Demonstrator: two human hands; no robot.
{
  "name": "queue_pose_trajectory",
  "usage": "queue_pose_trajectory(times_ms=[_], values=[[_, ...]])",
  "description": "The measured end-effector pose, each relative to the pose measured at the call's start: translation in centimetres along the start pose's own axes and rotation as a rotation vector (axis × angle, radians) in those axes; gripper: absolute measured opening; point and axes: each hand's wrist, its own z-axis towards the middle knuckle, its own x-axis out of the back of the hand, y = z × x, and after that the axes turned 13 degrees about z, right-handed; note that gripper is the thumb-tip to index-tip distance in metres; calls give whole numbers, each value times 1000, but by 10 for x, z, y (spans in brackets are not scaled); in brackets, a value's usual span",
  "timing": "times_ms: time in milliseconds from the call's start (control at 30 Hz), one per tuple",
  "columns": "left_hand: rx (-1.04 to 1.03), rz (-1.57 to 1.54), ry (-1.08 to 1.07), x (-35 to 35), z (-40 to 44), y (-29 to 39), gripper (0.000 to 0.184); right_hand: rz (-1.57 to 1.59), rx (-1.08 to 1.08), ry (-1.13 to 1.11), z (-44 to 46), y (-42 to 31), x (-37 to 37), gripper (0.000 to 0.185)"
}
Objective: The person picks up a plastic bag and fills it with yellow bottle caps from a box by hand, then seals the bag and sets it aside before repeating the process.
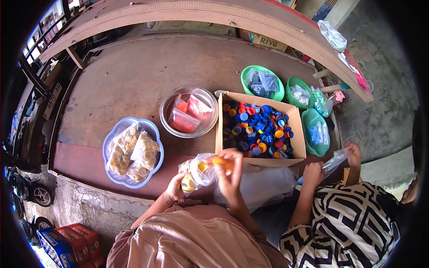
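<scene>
My left hand (175, 187) grips the side of a clear plastic bag (206, 180) that has several yellow bottle caps in it. At the bag's upper right, my right hand (229, 174) pinches a yellow bottle cap (219, 161); whether it holds more than one is hidden by the fingers. Beyond my right hand stands a cardboard box (259, 99) full of loose caps, mostly blue, with some red, yellow and orange. To the left, a light-blue scalloped basket (107, 154) holds filled bags of pale yellow caps.
A metal bowl (164, 99) contains bags of red items. Green baskets (281, 93) with bagged blue and clear items line the box's far and right sides. Loose clear plastic (259, 185) lies before the box. At right, a co-worker's hands (313, 173) hold a clear bag (334, 161).
</scene>
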Motion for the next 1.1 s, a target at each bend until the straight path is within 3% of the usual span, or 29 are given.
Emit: queue_pose_trajectory(times_ms=[67, 133, 267, 400, 633, 767, 833, 867, 900, 933, 1000, 1067, 1100], values=[[16, 12, -8, -2, -2, 0, 56, -170, 29, -68, -10, 3, -5, 29], [6, 25, 5, -7, -5, 3, 56, -555, 133, -166, -14, 3, -2, 29], [82, -11, 18, -11, -8, 4, 59, -604, 44, 5, -23, -6, -6, 26], [79, -48, -58, -9, -7, 1, 63, -816, 215, -7, -15, -14, 9, 18], [144, -90, -156, -2, -3, -4, 65, -683, -31, -400, 4, -47, 6, 31], [171, -215, -397, 6, 1, -3, 71, -532, -113, -522, 26, -71, 31, 29], [149, -225, -426, 8, 0, -5, 74, -524, 135, -285, 45, -63, 82, 20], [137, -230, -440, 6, -1, -4, 75, -513, -97, 86, 53, -62, 111, 14], [158, -279, -408, 3, -3, -2, 69, -743, -70, 270, 70, -67, 138, 13], [179, -329, -374, 0, -6, -1, 64, -1047, -44, 325, 78, -66, 180, 14], [212, -426, -315, -6, -4, 2, 57, -1732, -293, 322, 71, -49, 276, 19], [179, -423, -276, -2, 0, -4, 56, -1848, -543, 463, 65, -38, 295, 18], [184, -433, -258, 1, 0, -5, 56, -1858, -567, 514, 64, -33, 297, 12]])
